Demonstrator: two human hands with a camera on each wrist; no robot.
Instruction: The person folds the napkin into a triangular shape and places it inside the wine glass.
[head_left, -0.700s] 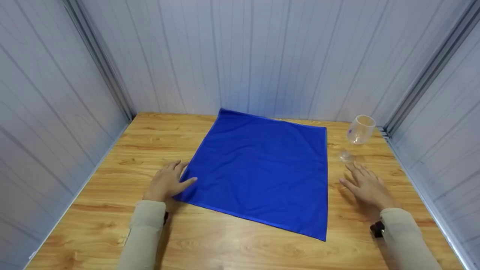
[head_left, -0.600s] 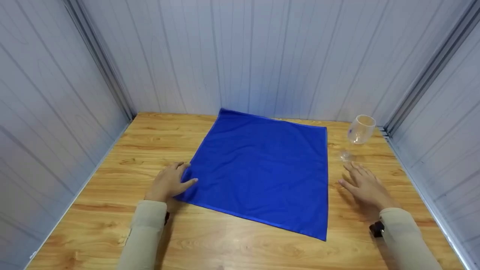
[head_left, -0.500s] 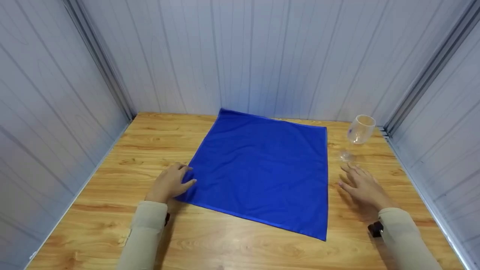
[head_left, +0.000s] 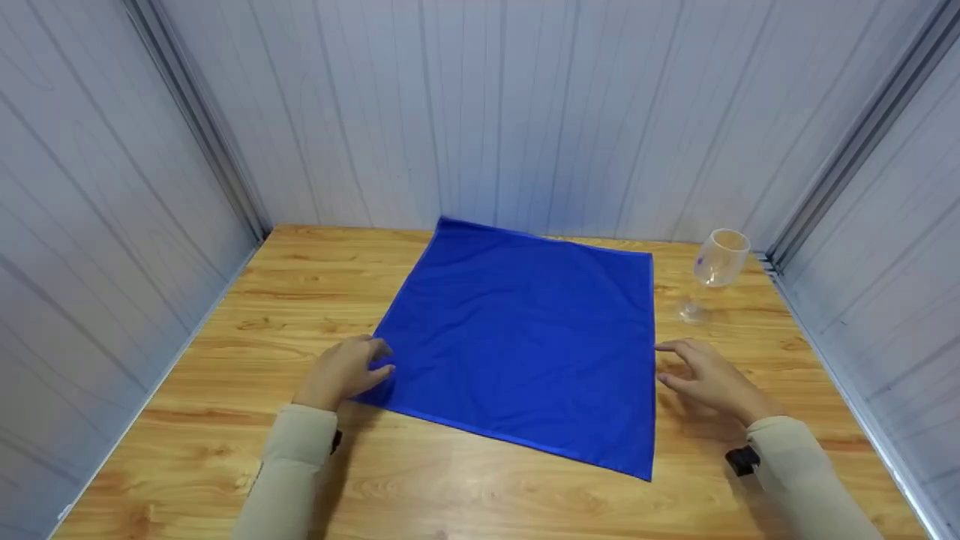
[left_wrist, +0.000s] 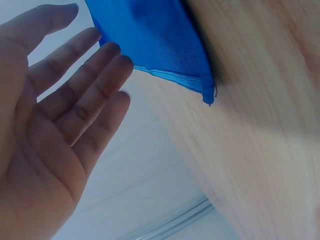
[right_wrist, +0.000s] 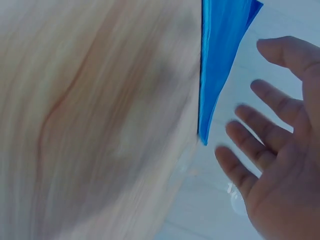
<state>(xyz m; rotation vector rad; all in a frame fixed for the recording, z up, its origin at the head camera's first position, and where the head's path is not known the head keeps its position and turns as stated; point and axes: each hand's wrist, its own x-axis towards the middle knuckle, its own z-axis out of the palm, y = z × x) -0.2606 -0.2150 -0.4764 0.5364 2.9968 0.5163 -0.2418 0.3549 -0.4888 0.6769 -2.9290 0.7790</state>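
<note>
A blue cloth (head_left: 517, 345) lies spread on the wooden table, with slight wrinkles and its hemmed edges turned at an angle. Over its near left corner hovers my left hand (head_left: 341, 373), thumb and fingers apart and slightly bent. In the left wrist view, nothing sits between the fingers of the left hand (left_wrist: 55, 125), and the cloth corner (left_wrist: 165, 50) shows beyond them. My right hand (head_left: 709, 381) is beside the cloth's right edge, index fingertip right at that edge in the head view. The right wrist view shows the right hand (right_wrist: 280, 145) with loosely spread, unfilled fingers.
A clear stemmed glass (head_left: 720, 259) stands upright at the back right, beyond the right hand. Pale panel walls (head_left: 480, 112) enclose the table (head_left: 420, 480) at the back and both sides.
My right hand has moved left to the cloth's edge, uncovering more of the glass's foot. The left fingers have bent a little more over the corner. The cloth lies the same.
</note>
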